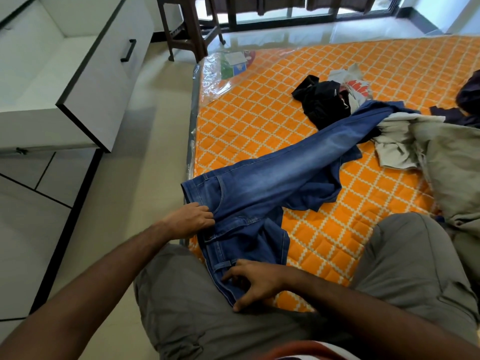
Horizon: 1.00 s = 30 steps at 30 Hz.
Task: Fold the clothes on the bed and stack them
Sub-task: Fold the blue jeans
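Our blue jeans [272,175] lie along the bed's [259,105] near-left edge, legs reaching far-right onto the unfolded pile [405,133]. Our left hand [191,220] pinches the waistband and our right hand [255,279] rests on it, fingers loosely spread. We judge denim heavy and floppy, best gripped at waistband and hems; open mattress lies to the far left.
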### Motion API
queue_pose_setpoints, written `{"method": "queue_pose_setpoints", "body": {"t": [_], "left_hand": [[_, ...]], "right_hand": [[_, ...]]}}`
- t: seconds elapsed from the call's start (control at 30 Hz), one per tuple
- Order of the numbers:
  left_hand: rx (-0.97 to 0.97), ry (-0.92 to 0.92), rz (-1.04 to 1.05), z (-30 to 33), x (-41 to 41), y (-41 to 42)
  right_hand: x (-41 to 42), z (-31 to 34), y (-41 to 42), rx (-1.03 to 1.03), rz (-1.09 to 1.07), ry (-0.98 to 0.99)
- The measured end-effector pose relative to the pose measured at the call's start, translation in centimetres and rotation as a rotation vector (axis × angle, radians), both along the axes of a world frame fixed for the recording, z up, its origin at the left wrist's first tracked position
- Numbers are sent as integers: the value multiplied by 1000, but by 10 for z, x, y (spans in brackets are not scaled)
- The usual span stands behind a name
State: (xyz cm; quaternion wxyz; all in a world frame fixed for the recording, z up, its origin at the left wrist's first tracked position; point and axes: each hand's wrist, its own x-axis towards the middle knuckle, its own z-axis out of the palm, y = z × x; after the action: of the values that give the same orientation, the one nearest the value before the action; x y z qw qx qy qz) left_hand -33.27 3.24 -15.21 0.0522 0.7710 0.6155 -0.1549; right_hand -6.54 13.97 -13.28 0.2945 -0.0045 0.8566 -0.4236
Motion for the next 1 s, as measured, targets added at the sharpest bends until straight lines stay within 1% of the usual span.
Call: {"method": "queue_pose_setpoints", "body": {"t": [0.1,0.2,0.3,0.4,0.47,0.57,0.67,0.73,0.8,0.87,1.0], "left_hand": [[-33,-48,130,-7,0,-12],[35,-196,285,-16,0,-25],[86,-362,364,-17,2,-27],[84,-476,420,-18,1,-28],[72,-555,439,-16,-4,-29],[104,-626,448,-1,-7,-28],[155,-657,433,22,-10,-22],[212,-681,413,41,-15,-17],[240,-710,418,60,-20,-12],[276,-749,450,79,-23,-3],[433,-774,455,130,-28,30]], "right_hand": [[-1,-1,2,8,23,-2],[1,-3,-3,51,6,26],[8,-11,-12,108,-102,95],[11,-18,-20,129,-206,143],[6,-16,-20,107,-240,156],[1,-6,-8,-9,-352,134],[-4,23,24,-163,-586,144],[-13,54,56,-318,-733,230],[-24,90,88,-455,-821,295],[-38,122,117,-464,-832,313],[-65,184,165,-483,-774,371]]}}
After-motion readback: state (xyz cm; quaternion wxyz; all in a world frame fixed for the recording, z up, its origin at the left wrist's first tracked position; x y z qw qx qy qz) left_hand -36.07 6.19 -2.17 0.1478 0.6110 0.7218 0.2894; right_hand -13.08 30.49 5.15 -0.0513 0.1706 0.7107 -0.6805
